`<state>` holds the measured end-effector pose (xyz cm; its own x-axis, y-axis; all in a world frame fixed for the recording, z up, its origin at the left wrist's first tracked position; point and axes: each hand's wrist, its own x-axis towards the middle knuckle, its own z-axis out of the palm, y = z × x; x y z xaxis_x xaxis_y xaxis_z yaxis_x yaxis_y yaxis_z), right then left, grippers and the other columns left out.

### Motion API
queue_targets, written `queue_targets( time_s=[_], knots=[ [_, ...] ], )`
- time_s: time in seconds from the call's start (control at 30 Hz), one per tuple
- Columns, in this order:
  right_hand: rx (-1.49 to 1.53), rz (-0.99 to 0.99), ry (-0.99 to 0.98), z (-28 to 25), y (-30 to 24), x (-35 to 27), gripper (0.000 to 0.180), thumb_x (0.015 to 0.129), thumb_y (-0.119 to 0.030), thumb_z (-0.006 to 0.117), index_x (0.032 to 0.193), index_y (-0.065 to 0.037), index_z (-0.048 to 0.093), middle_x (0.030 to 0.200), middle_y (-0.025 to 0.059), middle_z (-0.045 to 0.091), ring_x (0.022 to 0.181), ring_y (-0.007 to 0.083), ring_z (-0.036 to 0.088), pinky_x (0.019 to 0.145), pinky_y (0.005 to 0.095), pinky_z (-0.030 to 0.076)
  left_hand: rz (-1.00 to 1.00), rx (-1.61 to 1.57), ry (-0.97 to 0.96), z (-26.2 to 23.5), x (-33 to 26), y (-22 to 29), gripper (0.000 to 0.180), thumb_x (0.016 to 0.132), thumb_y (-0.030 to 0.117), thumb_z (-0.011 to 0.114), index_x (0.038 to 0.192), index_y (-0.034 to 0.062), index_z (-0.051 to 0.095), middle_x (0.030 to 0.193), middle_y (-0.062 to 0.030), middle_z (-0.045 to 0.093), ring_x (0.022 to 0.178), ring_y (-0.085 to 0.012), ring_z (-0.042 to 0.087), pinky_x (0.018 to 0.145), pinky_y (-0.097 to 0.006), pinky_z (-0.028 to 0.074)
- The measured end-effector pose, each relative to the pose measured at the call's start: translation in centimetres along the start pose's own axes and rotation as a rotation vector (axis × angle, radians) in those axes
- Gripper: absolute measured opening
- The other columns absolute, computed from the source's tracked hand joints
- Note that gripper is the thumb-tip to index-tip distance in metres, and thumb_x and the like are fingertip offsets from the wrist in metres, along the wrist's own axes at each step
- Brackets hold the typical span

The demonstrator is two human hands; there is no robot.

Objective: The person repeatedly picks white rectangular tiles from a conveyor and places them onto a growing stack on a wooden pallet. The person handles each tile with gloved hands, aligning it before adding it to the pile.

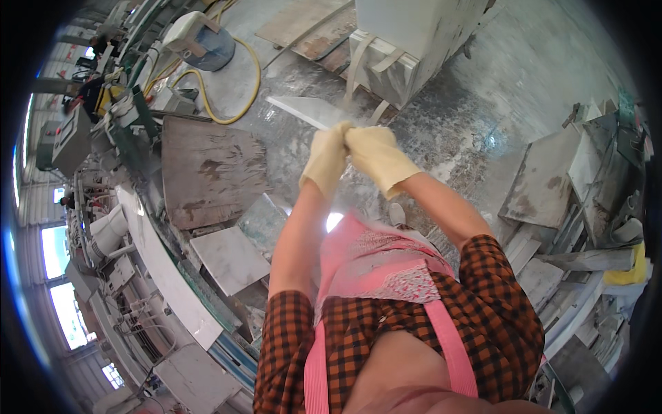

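Both my hands wear cream gloves and meet in front of me at about waist height. My left hand [325,153] and my right hand [378,153] are closed side by side at the near edge of a thin white stone or tile strip [301,109]. The strip tilts, and its pointed left end sticks out past my left hand. The gloves cover the part where the fingers grip. A pink apron [379,262] hangs below my arms.
Ahead stands a strapped stack of pale slabs [386,65] on a pallet. A blue drum [210,48] and a yellow hose [256,76] lie to the far left. Left is a worn board [210,169] beside a long machine line; stone offcuts [541,179] lean at right.
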<state>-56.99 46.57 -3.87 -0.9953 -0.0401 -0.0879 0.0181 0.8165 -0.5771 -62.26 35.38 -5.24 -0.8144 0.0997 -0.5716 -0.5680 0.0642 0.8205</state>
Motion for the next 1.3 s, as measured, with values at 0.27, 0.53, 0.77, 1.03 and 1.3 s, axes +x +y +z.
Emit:
queue_targets(
  time_s=[0.27, 0.53, 0.77, 1.03, 1.3],
  knots=[
    [-0.272, 0.143, -0.049, -6.4, 10.2, 2.6, 0.017, 0.083, -0.013, 0.054, 0.09, -0.007, 0.068, 0.088, 0.0165, 0.069, 0.083, 0.0324, 0.067, 0.071, 0.042, 0.052, -0.037, -0.188, -0.341, 11.9, 5.8, 0.5, 0.02, 0.08, 0.012, 0.065, 0.09, -0.0055, 0.065, 0.087, -0.0117, 0.066, 0.075, -0.0193, 0.063, 0.063, -0.03, 0.048],
    [-0.281, 0.207, 0.151, -10.8, 12.9, 17.8, 0.015, 0.084, -0.017, 0.054, 0.094, -0.014, 0.066, 0.091, 0.0106, 0.068, 0.087, 0.0335, 0.065, 0.072, 0.0445, 0.051, 0.203, 0.066, -0.296, 14.7, 16.8, 13.1, 0.032, 0.074, 0.021, 0.061, 0.087, -0.0081, 0.065, 0.08, -0.0131, 0.067, 0.068, -0.0188, 0.061, 0.06, -0.032, 0.046],
    [-0.239, 0.425, 0.007, -13.4, 15.8, 29.6, 0.022, 0.086, -0.028, 0.06, 0.103, -0.015, 0.067, 0.099, 0.0123, 0.068, 0.093, 0.0345, 0.063, 0.078, 0.0433, 0.05, 0.208, 0.056, -0.254, 16.6, 27.1, 18.4, 0.036, 0.073, 0.025, 0.059, 0.076, -0.0104, 0.063, 0.073, -0.0199, 0.065, 0.068, -0.0253, 0.064, 0.063, -0.037, 0.049],
    [-0.233, 0.422, -0.095, -13.9, 17.9, 34.3, 0.024, 0.085, -0.03, 0.062, 0.101, -0.013, 0.067, 0.096, 0.0147, 0.068, 0.093, 0.0365, 0.063, 0.077, 0.043, 0.05, 0.084, 0.0, -0.267, 16.9, 31.4, 20.0, 0.04, 0.074, 0.029, 0.058, 0.076, -0.0104, 0.063, 0.073, -0.0201, 0.065, 0.067, -0.0241, 0.064, 0.064, -0.037, 0.048],
    [-0.215, 0.394, -0.089, -14.8, 17.9, 34.8, 0.022, 0.084, -0.026, 0.063, 0.101, -0.012, 0.067, 0.095, 0.0143, 0.069, 0.092, 0.0368, 0.063, 0.076, 0.0432, 0.05, 0.068, 0.028, -0.27, 16.7, 31.2, 21.8, 0.042, 0.075, 0.032, 0.058, 0.078, -0.0094, 0.064, 0.074, -0.0192, 0.065, 0.068, -0.0231, 0.062, 0.066, -0.036, 0.048]
  ],
)
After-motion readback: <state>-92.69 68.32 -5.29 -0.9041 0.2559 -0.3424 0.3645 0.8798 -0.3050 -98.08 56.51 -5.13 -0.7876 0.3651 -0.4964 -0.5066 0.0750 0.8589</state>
